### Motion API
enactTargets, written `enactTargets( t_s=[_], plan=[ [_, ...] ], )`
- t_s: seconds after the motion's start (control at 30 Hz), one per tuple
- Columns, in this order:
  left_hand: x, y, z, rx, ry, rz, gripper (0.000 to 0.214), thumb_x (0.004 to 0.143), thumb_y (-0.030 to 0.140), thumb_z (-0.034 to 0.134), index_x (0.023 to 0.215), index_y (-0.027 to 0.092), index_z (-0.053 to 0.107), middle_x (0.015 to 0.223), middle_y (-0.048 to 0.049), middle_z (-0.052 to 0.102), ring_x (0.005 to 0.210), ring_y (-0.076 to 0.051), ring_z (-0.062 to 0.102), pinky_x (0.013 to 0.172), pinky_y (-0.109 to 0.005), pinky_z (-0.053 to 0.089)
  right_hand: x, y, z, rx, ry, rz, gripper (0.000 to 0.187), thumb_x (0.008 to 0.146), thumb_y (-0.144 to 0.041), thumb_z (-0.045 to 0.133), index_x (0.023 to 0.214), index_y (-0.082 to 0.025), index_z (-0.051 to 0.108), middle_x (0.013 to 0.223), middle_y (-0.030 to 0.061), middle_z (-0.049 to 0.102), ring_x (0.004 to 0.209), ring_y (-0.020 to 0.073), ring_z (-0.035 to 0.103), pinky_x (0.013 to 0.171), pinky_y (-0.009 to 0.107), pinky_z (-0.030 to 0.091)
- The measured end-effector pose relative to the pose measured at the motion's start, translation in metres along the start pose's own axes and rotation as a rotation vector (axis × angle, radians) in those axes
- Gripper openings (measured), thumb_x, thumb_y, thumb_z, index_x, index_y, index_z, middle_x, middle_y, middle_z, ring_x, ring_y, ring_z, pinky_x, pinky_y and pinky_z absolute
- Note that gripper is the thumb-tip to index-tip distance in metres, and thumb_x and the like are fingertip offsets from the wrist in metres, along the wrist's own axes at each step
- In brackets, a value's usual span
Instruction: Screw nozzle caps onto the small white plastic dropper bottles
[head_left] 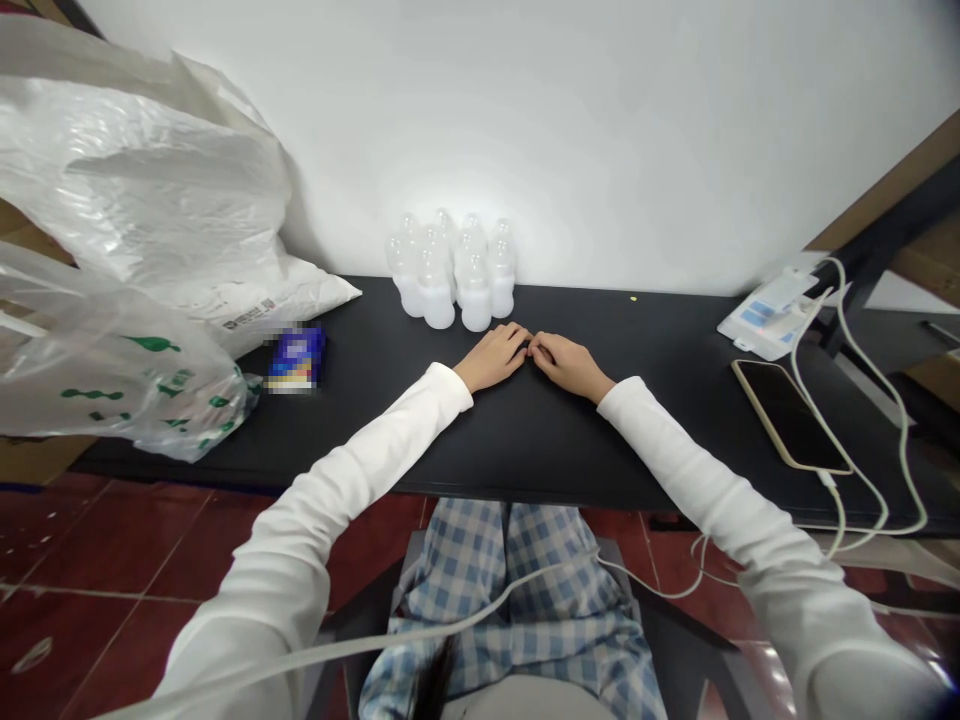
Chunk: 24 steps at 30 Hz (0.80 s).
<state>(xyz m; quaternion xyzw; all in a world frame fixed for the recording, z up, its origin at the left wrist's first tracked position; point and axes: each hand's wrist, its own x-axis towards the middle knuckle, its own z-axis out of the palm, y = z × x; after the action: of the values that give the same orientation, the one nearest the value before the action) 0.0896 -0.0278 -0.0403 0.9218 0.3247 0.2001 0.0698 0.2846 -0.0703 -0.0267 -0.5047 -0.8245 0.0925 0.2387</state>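
Observation:
My left hand (493, 357) lies palm down on the black table (480, 440), its fingers stretched out and nothing visible in it. Beside it rests my right hand (568, 366), fingers loosely bent and a small gap showing between thumb and forefinger. The fingertips of both hands meet or nearly meet; whether they touch, I cannot tell. Just behind my left hand stands a close group of several white bottles (475, 300) with clear domed tops, upright near the wall. The undersides of both hands are hidden.
Large white plastic bags (187, 190) and a clear bag with green print (165, 390) fill the left end. A blue packet (298, 358) lies beside them. At right are a phone (791, 415) on a cable (904, 440) and a white-and-blue plastic package (772, 312).

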Motion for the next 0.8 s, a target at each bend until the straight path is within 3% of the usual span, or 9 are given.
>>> enactTargets(
  t_s=[0.6,0.7,0.8],
  plan=[
    [0.0001,-0.0006,0.0041,0.014,0.061,0.011,0.027,0.102,0.025,0.042,0.121,0.016,0.059,0.124,-0.0142,0.065,0.109,-0.027,0.063,0.101,-0.046,0.051,0.0001,0.0017,-0.0006,0.036,-0.018,0.010,0.020,0.099,-0.032,0.042,0.094,-0.023,0.060,0.095,0.0073,0.072,0.082,0.0196,0.062,0.076,0.031,0.044],
    [-0.0006,0.0015,0.0035,-0.024,0.106,-0.013,0.022,0.100,0.023,0.045,0.116,0.017,0.058,0.119,-0.0124,0.065,0.109,-0.026,0.064,0.101,-0.044,0.052,0.0000,0.0013,-0.0016,0.047,-0.036,0.020,0.019,0.099,-0.031,0.043,0.094,-0.023,0.060,0.091,0.0061,0.070,0.079,0.0189,0.061,0.076,0.030,0.044],
    [-0.0014,0.0034,0.0006,-0.057,0.232,-0.073,0.015,0.099,0.020,0.045,0.108,0.019,0.057,0.111,-0.0112,0.062,0.106,-0.024,0.063,0.100,-0.043,0.052,-0.0003,0.0009,-0.0027,0.051,-0.046,0.014,0.015,0.097,-0.028,0.045,0.095,-0.023,0.059,0.087,0.0045,0.067,0.078,0.0183,0.059,0.076,0.030,0.043]
  ],
)
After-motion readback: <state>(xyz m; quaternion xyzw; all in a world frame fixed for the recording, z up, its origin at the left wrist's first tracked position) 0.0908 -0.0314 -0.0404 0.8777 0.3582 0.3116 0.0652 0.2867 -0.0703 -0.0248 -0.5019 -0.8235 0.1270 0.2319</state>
